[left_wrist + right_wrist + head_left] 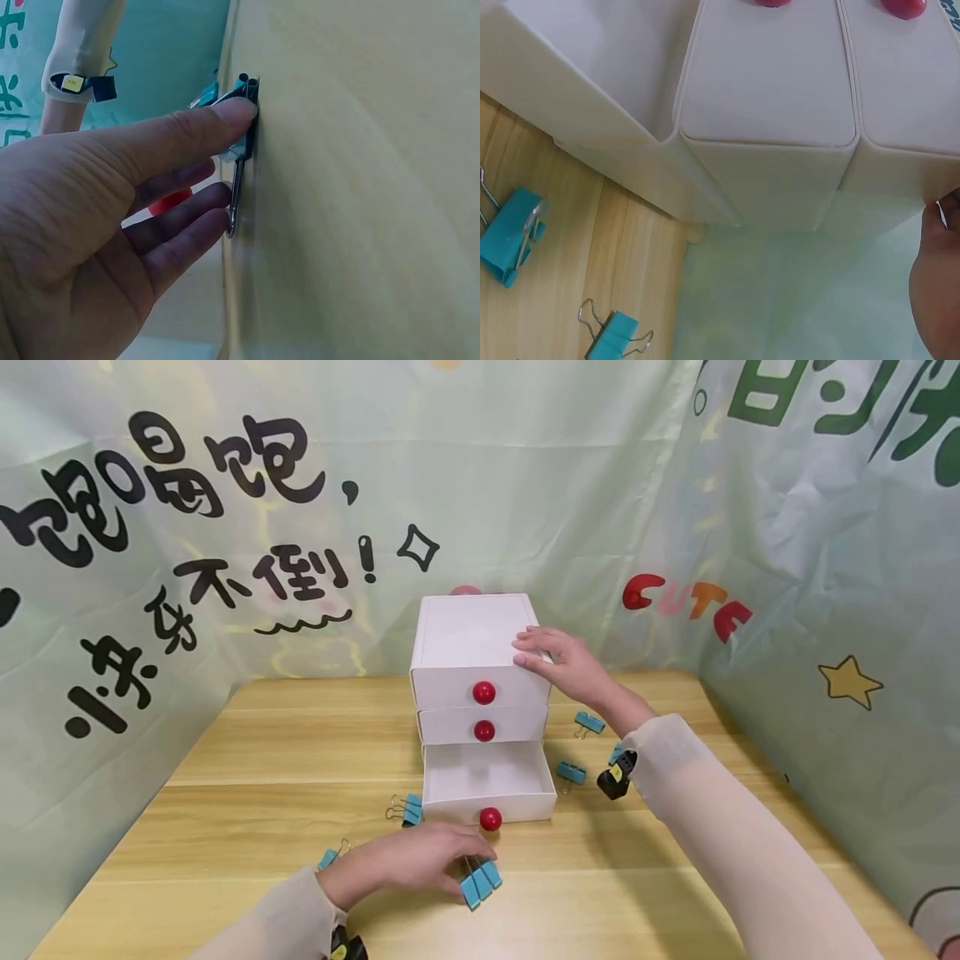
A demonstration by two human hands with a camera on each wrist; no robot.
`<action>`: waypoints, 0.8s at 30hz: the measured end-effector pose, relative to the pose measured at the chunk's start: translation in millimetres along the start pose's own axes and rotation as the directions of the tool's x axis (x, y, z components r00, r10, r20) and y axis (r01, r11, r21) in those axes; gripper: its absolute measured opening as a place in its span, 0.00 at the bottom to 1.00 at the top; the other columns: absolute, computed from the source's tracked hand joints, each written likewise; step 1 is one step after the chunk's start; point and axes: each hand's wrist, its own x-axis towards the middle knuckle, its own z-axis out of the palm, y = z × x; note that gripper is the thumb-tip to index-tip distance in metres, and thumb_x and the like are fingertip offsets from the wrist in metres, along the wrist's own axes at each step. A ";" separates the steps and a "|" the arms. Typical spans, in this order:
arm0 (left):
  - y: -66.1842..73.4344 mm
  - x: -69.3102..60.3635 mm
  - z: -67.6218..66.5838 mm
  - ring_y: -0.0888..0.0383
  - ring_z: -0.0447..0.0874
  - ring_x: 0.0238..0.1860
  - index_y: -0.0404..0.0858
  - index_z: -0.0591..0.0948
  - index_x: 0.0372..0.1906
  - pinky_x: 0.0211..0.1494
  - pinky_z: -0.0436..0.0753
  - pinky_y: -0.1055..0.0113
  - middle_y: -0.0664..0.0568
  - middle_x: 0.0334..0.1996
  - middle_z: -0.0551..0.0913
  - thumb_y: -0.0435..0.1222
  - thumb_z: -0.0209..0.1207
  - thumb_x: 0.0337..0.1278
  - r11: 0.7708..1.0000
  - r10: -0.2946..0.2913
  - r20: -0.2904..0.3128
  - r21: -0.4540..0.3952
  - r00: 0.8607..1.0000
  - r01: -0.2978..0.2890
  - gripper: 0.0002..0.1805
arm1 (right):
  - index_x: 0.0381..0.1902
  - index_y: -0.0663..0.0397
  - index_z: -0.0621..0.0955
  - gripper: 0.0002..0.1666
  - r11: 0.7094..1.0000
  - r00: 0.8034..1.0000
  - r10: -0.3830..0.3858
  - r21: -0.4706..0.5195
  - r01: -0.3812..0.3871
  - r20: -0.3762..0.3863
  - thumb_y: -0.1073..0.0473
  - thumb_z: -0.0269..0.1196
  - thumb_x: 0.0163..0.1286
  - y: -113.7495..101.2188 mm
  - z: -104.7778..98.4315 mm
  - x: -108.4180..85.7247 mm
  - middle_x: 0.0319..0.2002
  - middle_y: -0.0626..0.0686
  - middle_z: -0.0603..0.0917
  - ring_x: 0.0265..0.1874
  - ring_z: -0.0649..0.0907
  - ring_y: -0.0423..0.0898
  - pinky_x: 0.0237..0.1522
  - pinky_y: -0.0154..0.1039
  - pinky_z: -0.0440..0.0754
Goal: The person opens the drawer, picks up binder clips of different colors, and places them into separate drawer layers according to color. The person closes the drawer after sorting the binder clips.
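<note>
Clip point(481, 884) pinched by left hand point(422, 857) at drawer's point(453, 810) 6 o'clock; box point(468, 631) touched by right hand point(572, 667), fingers nearly straight.

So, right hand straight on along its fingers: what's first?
The white drawer unit: the fingers of the right hand lie over its top, contact unclear. Past that, leftward looks free in the head view.

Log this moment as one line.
left hand: grips blue binder clip; right hand: touches top of white drawer cabinet; bottom drawer: pulled out; upper drawers: closed
</note>
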 end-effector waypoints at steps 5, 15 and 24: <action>-0.2 0.1 -0.6 0.65 0.76 0.55 0.42 0.79 0.59 0.59 0.74 0.72 0.57 0.57 0.80 0.44 0.73 0.48 0.999 -0.037 -0.032 0.000 0.999 0.037 0.31 | 0.61 0.48 0.81 0.31 1.000 1.000 0.012 0.000 -0.012 0.006 0.37 0.62 0.67 0.9 -1.0 -0.1 0.67 0.48 0.73 0.70 0.64 0.45 0.69 0.55 0.62; -1.3 5.5 -9.2 0.69 0.77 0.49 0.47 0.79 0.55 0.55 0.76 0.72 0.65 0.49 0.81 0.49 0.73 0.47 0.993 -0.103 -0.122 -0.071 0.987 0.095 0.29 | 0.61 0.49 0.80 0.31 1.000 1.000 0.014 0.009 -0.014 -0.005 0.39 0.63 0.67 0.3 -1.2 -0.2 0.67 0.48 0.73 0.71 0.64 0.46 0.69 0.55 0.61; 2.2 6.5 -26.9 0.67 0.78 0.45 0.50 0.78 0.57 0.50 0.78 0.68 0.65 0.46 0.82 0.52 0.73 0.45 0.960 -0.241 -0.211 -0.195 0.947 0.201 0.31 | 0.62 0.49 0.79 0.31 1.000 1.000 0.009 -0.008 -0.009 -0.006 0.38 0.62 0.68 0.5 0.3 0.0 0.68 0.48 0.72 0.71 0.64 0.46 0.69 0.56 0.60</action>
